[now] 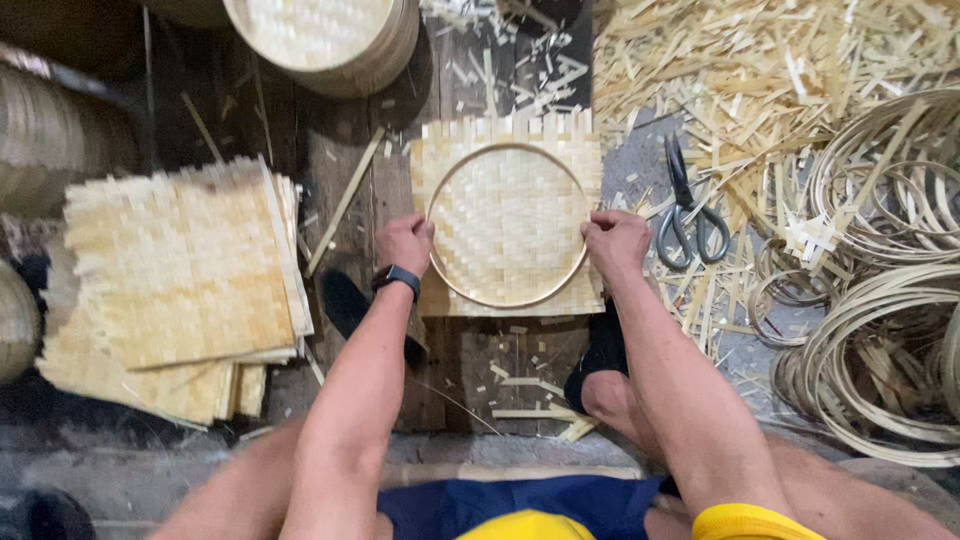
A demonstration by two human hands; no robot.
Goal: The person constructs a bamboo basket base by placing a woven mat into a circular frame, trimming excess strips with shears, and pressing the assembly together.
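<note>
- Your left hand (403, 243) is curled over the hoop (508, 226) at its 9 o'clock edge, fingers clenched on the rim and pressing it down onto the mat (580, 135).
- Your right hand (615, 242) does the same at the hoop's 3 o'clock edge, closed on the rim. Gripping at opposite sides seems meant to keep the thin ring round and flat against the weave.
- The hoop lies centred on the square mat, whose corners and frayed strip ends stick out past the ring all round. The mat rests on a dark wooden board (350, 140) straight ahead of you, at 12 o'clock from your knees.
- A black watch (397, 277) sits on your left wrist.
- Scissors (688, 205) lie just beside your right hand at its 3 o'clock, handles toward you, likely left there for an easy reach.
- A stack of mats (180, 270) sits at 9 o'clock, well apart from the hoop, edges roughly squared.
- Loose hoops (880, 300) are heaped at 3 to 4 o'clock, coiled inside one another.
- Offcut strips (760, 60) litter the floor at 1 to 2 o'clock, and a few lie on the board near your feet.
- A round woven tray (325, 40) sits at 11 o'clock, its rim cut off by the frame's top edge.
- Your feet, in dark shoes (345, 305), rest on either side of the board below the mat, seemingly bracing it.
</note>
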